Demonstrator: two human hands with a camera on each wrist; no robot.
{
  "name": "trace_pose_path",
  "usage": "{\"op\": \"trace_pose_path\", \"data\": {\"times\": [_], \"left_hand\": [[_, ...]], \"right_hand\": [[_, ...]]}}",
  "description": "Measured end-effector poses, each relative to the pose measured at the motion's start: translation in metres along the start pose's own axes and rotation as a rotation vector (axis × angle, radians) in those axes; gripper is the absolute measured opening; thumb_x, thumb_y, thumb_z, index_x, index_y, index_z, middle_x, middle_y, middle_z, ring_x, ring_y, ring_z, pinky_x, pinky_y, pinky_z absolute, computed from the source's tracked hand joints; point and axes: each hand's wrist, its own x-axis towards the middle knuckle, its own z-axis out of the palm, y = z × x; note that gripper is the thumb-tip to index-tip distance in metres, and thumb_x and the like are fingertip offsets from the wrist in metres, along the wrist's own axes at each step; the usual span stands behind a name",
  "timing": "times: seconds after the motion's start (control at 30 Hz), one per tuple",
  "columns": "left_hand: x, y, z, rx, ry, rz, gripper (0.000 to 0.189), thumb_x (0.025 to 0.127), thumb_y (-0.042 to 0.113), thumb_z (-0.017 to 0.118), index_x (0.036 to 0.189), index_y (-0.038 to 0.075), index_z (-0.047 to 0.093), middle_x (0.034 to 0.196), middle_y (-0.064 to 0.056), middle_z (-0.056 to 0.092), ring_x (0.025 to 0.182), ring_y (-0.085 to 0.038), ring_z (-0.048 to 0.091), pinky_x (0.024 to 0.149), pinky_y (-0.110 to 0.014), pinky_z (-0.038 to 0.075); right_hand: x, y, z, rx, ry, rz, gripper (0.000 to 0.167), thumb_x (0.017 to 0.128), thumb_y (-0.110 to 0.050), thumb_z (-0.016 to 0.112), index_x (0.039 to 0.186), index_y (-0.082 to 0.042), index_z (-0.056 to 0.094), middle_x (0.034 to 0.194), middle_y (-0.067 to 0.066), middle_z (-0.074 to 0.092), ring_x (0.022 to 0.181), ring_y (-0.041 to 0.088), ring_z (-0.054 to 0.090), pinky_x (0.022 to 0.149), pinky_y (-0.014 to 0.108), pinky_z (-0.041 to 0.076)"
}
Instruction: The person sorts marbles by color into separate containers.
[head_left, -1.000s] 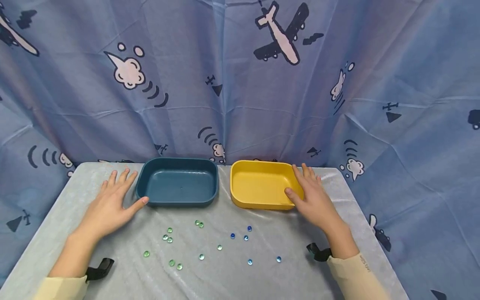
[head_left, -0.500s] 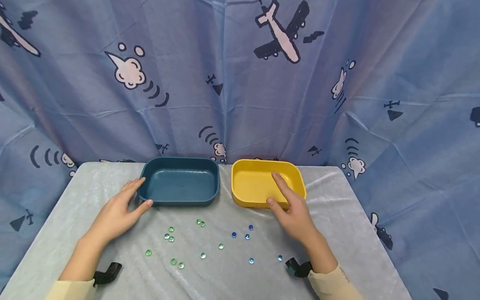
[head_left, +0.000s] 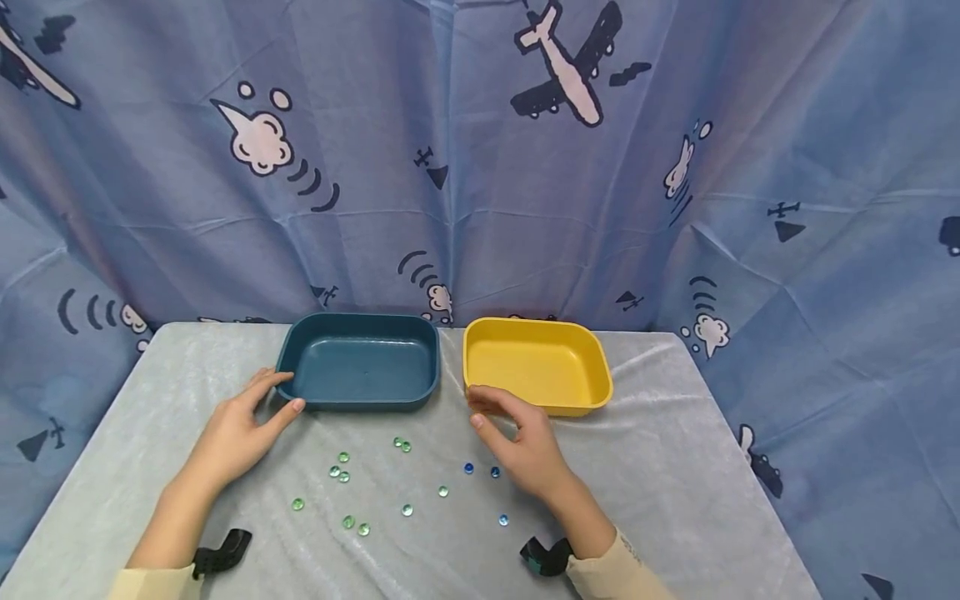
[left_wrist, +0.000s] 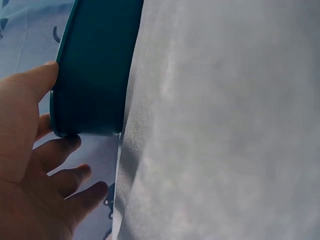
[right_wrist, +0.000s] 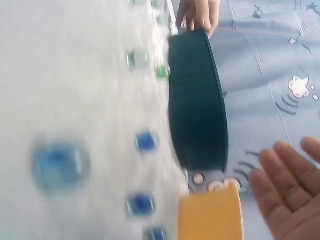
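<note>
Comprises left tray (head_left: 360,375) and right tray (head_left: 536,362) side by side at back of table (head_left: 660,475), beads (head_left: 443,492) scattered before, curtain (head_left: 480,200) behind.

Head view: right hand (head_left: 525,446) covers the near-left corner of the yellow tray (head_left: 551,358); fingertip contact there cannot be determined. Left hand (head_left: 238,433): outer fingers partly hidden behind the index. Both sleeves (head_left: 615,573) and the cloth-covered table (head_left: 667,450) cut off at bottom edge.

Left wrist view: teal tray (left_wrist: 97,70) cut by top edge, interior concealed; index finger partly behind its rim.

Right wrist view: yellow tray cut at bottom, right hand at right and bottom. Nearest blue bead (right_wrist: 61,166) heavily blurred; green bead (right_wrist: 162,71) also soft.
</note>
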Motion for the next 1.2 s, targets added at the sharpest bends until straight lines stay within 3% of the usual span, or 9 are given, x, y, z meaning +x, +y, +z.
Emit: {"op": "trace_pose_path", "data": {"times": [0.1,0.27,0.43,0.53,0.6,0.7,0.77,0.83,1.2], "left_hand": [[-0.001,-0.001,0.001,-0.004,0.013,0.004,0.064,0.108,0.047,0.070,0.157,0.008,0.056,0.164,-0.035,0.043,0.149,-0.057,0.043,0.109,-0.078,0.040],[-0.003,-0.001,0.004,-0.017,0.030,0.026,0.062,0.109,0.042,0.070,0.158,0.008,0.054,0.157,-0.035,0.052,0.137,-0.059,0.055,0.103,-0.077,0.046],[-0.007,-0.001,0.009,-0.057,0.030,0.019,0.064,0.109,0.041,0.071,0.159,0.007,0.053,0.168,-0.036,0.036,0.148,-0.060,0.042,0.109,-0.078,0.041],[-0.008,-0.005,0.014,-0.085,0.049,0.027,0.062,0.108,0.037,0.072,0.159,0.006,0.053,0.169,-0.036,0.033,0.146,-0.059,0.045,0.109,-0.074,0.044],[-0.008,-0.007,0.018,-0.105,0.070,0.034,0.060,0.108,0.034,0.073,0.158,0.006,0.053,0.168,-0.036,0.034,0.143,-0.058,0.050,0.109,-0.067,0.047],[-0.007,-0.009,0.022,-0.160,0.094,0.038,0.057,0.109,0.029,0.073,0.157,0.006,0.054,0.169,-0.035,0.036,0.141,-0.056,0.054,0.112,-0.034,0.052],[-0.007,-0.010,0.024,-0.186,0.107,0.039,0.055,0.109,0.028,0.073,0.156,0.006,0.055,0.169,-0.033,0.036,0.141,-0.054,0.054,0.107,-0.013,0.045],[-0.007,-0.012,0.027,-0.212,0.110,0.037,0.055,0.109,0.027,0.073,0.156,0.007,0.056,0.170,-0.032,0.036,0.142,-0.054,0.053,0.100,-0.001,0.035],[-0.005,-0.023,0.028,-0.219,0.127,0.049,0.054,0.108,0.022,0.074,0.158,0.010,0.056,0.169,-0.033,0.036,0.140,-0.058,0.052,0.099,0.000,0.034]], "right_hand": [[0.006,-0.003,0.014,0.036,-0.084,0.097,0.037,0.108,-0.019,0.073,0.143,-0.009,0.070,0.134,0.004,0.075,0.120,0.025,0.072,0.108,0.046,0.057],[0.014,0.000,0.037,0.057,-0.232,0.203,0.042,0.108,-0.026,0.072,0.146,-0.008,0.067,0.135,0.012,0.074,0.120,0.022,0.071,0.108,0.049,0.056],[0.020,0.002,0.057,0.048,-0.290,0.254,0.041,0.107,-0.024,0.074,0.142,-0.004,0.070,0.117,0.003,0.076,0.102,0.015,0.071,0.092,0.036,0.060],[0.024,0.003,0.067,0.035,-0.302,0.286,0.037,0.105,-0.023,0.076,0.136,-0.005,0.073,0.102,-0.004,0.073,0.088,0.011,0.067,0.079,0.027,0.056],[0.026,0.003,0.072,0.025,-0.305,0.307,0.034,0.103,-0.022,0.077,0.132,-0.005,0.075,0.095,-0.006,0.071,0.081,0.010,0.063,0.072,0.024,0.054],[0.027,0.003,0.076,0.009,-0.313,0.327,0.030,0.102,-0.021,0.078,0.127,-0.005,0.076,0.090,-0.006,0.069,0.074,0.010,0.060,0.065,0.023,0.050],[0.028,0.004,0.077,-0.008,-0.322,0.340,0.027,0.102,-0.020,0.078,0.125,-0.005,0.077,0.088,-0.005,0.069,0.072,0.009,0.059,0.063,0.023,0.049],[0.028,0.006,0.078,-0.024,-0.328,0.352,0.025,0.102,-0.019,0.078,0.123,-0.006,0.078,0.088,-0.005,0.069,0.071,0.009,0.059,0.063,0.022,0.049],[0.029,0.016,0.091,-0.132,-0.314,0.335,0.016,0.100,-0.019,0.080,0.111,-0.007,0.081,0.082,-0.009,0.066,0.067,0.004,0.056,0.063,0.021,0.048]]}}
